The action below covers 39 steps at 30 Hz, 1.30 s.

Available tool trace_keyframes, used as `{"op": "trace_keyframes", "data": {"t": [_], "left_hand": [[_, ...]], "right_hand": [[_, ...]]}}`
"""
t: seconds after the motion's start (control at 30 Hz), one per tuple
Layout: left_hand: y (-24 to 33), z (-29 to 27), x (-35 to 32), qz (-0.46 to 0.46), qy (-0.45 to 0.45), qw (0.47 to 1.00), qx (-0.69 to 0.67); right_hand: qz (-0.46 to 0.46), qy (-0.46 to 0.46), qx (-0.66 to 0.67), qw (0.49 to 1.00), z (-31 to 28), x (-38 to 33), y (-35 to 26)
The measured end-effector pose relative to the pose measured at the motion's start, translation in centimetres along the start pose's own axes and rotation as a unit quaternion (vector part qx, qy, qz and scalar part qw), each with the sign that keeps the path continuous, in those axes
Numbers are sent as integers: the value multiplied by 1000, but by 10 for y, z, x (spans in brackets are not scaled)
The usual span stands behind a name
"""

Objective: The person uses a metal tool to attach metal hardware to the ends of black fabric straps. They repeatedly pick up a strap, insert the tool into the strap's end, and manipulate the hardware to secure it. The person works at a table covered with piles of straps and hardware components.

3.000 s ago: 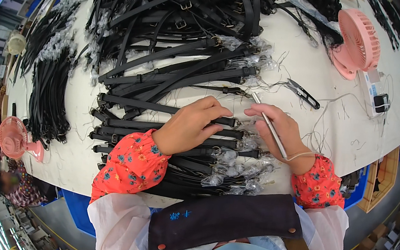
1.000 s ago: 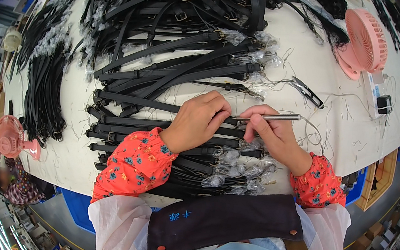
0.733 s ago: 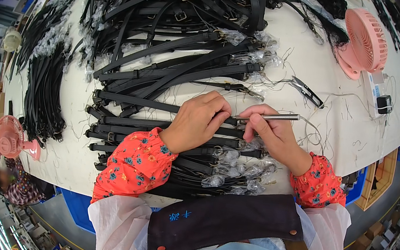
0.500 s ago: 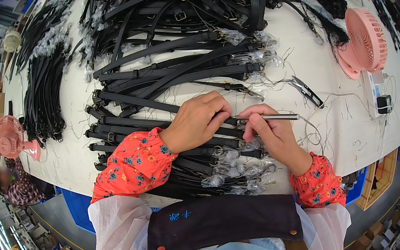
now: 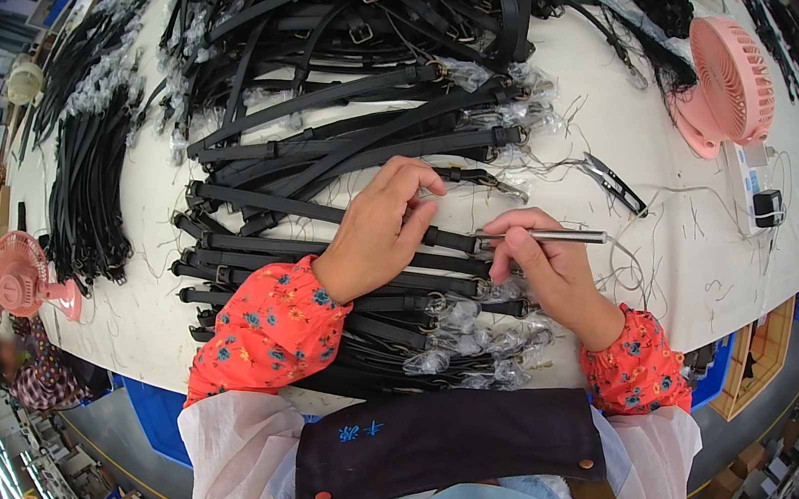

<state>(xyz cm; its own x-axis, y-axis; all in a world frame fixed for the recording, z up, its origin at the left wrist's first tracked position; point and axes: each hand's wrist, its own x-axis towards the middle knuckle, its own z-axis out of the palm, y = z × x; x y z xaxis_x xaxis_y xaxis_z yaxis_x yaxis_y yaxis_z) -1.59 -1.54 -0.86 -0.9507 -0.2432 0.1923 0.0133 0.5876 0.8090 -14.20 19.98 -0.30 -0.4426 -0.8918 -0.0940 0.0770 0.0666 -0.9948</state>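
White worktop (image 5: 658, 319), pink fan (image 5: 734, 82) at two o'clock! Right hand (image 5: 550, 269) pinches a pen-like metal tool (image 5: 568, 235) by the black strap (image 5: 451, 239), apparently tip-work; steadying calls for the spread left hand (image 5: 377, 231).

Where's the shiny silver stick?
In the head view, right of centre, the silver stick is in the person's right hand, its left end near a black strap's end.
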Motion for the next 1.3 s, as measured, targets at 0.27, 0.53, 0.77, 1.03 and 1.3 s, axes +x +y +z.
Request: {"op": "trace_keyframes", "data": {"t": [0.27, 0.53, 0.77, 1.03, 1.3], "left_hand": [[-1, -12, -1, 65, -121, 989, 58], [-3, -2, -4, 181, -54, 970, 155], [11, -1, -3, 2, -84, 996, -15], [2, 7, -9, 176, -45, 970, 161], [6, 6, -3, 67, -58, 995, 34]], "right_hand": [[-80, 28, -8, 996, -4, -1, 7], [-92, 46, 3, 995, -9, -1, 10], [-64, 50, 32, 996, -6, -2, 11], [-68, 31, 49, 996, -3, 1, 10], [-63, 17, 38, 997, -2, 1, 13]]}}
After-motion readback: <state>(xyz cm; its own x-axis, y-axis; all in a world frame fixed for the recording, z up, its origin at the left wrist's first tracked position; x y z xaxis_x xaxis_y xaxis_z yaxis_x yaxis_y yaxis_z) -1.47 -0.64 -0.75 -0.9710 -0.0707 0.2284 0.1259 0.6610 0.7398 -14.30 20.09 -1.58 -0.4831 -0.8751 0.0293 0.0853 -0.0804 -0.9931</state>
